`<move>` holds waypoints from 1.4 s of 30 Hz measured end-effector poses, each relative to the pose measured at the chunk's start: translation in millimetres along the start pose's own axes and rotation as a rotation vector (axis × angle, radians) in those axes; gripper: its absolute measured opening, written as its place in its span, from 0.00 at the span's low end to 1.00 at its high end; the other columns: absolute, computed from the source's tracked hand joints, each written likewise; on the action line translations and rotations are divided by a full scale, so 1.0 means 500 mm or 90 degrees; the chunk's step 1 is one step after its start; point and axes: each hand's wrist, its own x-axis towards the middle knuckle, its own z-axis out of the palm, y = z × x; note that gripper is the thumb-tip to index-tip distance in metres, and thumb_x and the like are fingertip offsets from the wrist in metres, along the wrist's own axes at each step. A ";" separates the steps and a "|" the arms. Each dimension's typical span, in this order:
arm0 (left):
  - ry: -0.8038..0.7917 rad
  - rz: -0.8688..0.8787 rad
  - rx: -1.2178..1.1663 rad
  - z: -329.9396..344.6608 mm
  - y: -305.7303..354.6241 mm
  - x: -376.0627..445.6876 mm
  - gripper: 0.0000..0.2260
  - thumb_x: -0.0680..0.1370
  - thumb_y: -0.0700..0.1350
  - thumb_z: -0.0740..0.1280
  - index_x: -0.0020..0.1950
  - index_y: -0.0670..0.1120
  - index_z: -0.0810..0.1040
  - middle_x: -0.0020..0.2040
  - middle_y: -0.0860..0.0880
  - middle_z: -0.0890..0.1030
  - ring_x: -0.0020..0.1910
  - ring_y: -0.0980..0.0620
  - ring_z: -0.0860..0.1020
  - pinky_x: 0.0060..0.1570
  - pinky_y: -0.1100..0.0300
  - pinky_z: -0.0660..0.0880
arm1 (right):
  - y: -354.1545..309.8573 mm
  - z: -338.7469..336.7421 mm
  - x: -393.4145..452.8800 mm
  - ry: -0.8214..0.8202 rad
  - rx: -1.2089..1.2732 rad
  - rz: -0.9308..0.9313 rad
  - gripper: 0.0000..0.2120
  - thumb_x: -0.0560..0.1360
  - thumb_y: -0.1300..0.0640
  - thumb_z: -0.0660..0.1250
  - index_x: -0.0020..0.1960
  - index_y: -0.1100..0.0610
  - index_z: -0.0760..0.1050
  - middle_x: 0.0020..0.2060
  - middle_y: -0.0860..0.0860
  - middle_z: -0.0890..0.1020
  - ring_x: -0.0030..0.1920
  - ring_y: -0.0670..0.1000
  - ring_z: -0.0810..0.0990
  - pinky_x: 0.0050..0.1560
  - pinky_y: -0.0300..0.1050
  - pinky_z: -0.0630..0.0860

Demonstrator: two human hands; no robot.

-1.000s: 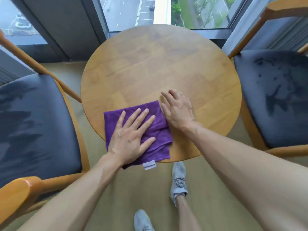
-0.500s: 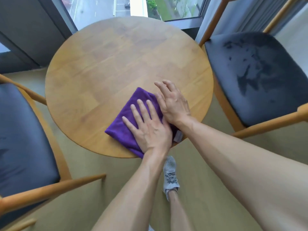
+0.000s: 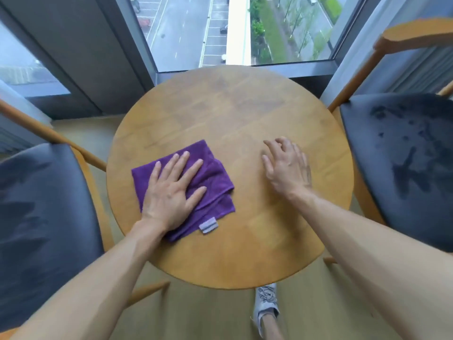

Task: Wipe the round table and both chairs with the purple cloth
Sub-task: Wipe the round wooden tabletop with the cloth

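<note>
Purple cloth (image 3: pixel 210 185), one piece, lies folded and slightly rumpled on the left half of the round wooden tabletop (image 3: pixel 232 114), nearer the person's edge than the window side. A small pale label (image 3: pixel 208 225) is sewn at its near edge and lies flat on the wood; any writing on it is too small to read. The left hand (image 3: pixel 169 192) lies palm down on the cloth with its fingers (image 3: pixel 180 163) straight and spread, pressing flat rather than clutching the fabric. The right hand (image 3: pixel 288 168) rests on the bare wood to the right, well apart from the cloth, its fingers loosely bent with the tips touching the surface and nothing held in them. Two bare forearms reach in from the bottom corners.

Two chairs flank the tabletop, both with light wooden frames and dark grey padded seats. The left chair (image 3: pixel 41 217) sits close against the rim, and its seat shows faint darker streaks. The right chair (image 3: pixel 404 168) sits just beside the opposite rim, and its seat carries darker blotches and streaks. One grey laced shoe (image 3: pixel 266 305) shows on the tan floor (image 3: pixel 208 315) below the near edge of the tabletop. Beyond the far edge stands a window (image 3: pixel 245 30) with grey frames, looking down on a road, marked parking bays and a strip of trees.
</note>
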 end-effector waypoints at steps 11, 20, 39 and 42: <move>0.045 -0.649 -0.128 -0.011 0.074 0.260 0.31 0.81 0.60 0.53 0.81 0.47 0.56 0.81 0.39 0.53 0.80 0.38 0.49 0.75 0.32 0.41 | 0.065 -0.025 0.149 -0.026 0.034 -0.011 0.21 0.82 0.46 0.56 0.75 0.45 0.65 0.76 0.52 0.62 0.74 0.56 0.64 0.72 0.55 0.59; -0.019 -0.029 -0.037 0.021 0.511 0.295 0.35 0.79 0.61 0.53 0.83 0.48 0.47 0.82 0.41 0.50 0.81 0.38 0.46 0.74 0.32 0.44 | 0.098 -0.074 0.250 0.032 0.103 -0.020 0.20 0.82 0.50 0.58 0.74 0.48 0.69 0.75 0.52 0.66 0.70 0.56 0.68 0.69 0.54 0.64; 0.027 -0.306 -0.024 -0.035 -0.189 0.343 0.27 0.82 0.63 0.50 0.80 0.56 0.57 0.81 0.48 0.56 0.80 0.46 0.53 0.76 0.37 0.49 | -0.113 0.031 0.312 -0.022 -0.007 -0.067 0.23 0.80 0.46 0.58 0.75 0.45 0.65 0.77 0.52 0.64 0.74 0.55 0.64 0.75 0.54 0.53; 0.035 -0.523 -0.095 -0.032 -0.190 0.351 0.29 0.80 0.63 0.49 0.79 0.53 0.57 0.80 0.43 0.57 0.78 0.39 0.55 0.70 0.26 0.48 | -0.084 0.034 0.317 -0.030 -0.054 -0.028 0.23 0.80 0.44 0.57 0.74 0.44 0.65 0.78 0.53 0.62 0.77 0.55 0.59 0.76 0.58 0.45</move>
